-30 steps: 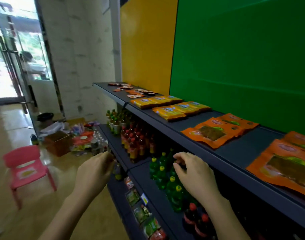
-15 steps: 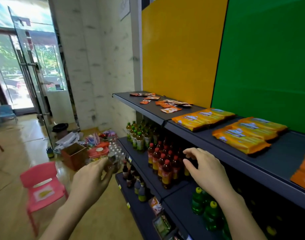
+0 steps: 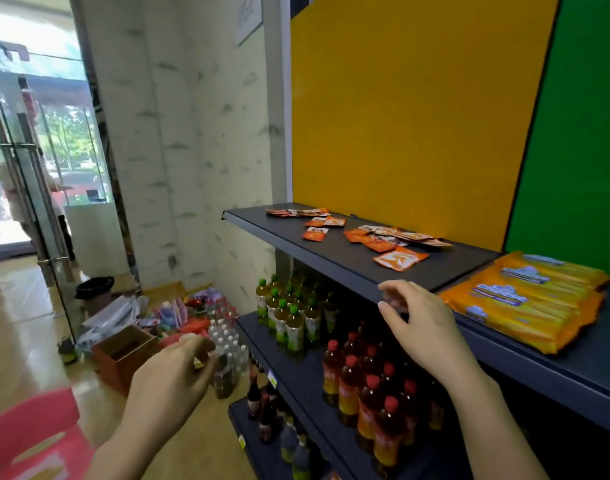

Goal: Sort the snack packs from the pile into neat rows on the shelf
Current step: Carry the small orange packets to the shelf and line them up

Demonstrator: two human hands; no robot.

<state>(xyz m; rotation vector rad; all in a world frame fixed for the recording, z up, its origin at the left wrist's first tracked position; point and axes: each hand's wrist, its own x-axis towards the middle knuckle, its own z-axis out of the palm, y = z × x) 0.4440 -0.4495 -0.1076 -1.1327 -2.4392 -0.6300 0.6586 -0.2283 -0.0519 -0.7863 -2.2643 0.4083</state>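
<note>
Small orange snack packs (image 3: pixel 393 237) lie scattered in a loose pile on the dark top shelf (image 3: pixel 334 261), in front of the yellow back panel. One pack (image 3: pixel 398 259) lies apart nearer the shelf's front edge, and a few more packs (image 3: pixel 298 212) lie at the far left end. My right hand (image 3: pixel 421 327) hovers just below the shelf's front edge, fingers apart and empty. My left hand (image 3: pixel 171 379) is lower and to the left, over the floor, fingers loosely curled, holding nothing that I can see.
Large yellow-orange packs (image 3: pixel 525 299) lie in rows on the shelf section to the right. Green-capped and red-capped bottles (image 3: pixel 362 382) fill the lower shelves. On the floor are a cardboard box (image 3: pixel 123 355), water bottles, loose goods and a pink chair (image 3: pixel 33 434). A person stands beyond the glass door (image 3: pixel 26 188).
The view has swung left along the shelf, bringing the scattered small packs closer. Both hands have moved with it; the right hand has risen to just under the top shelf's edge.
</note>
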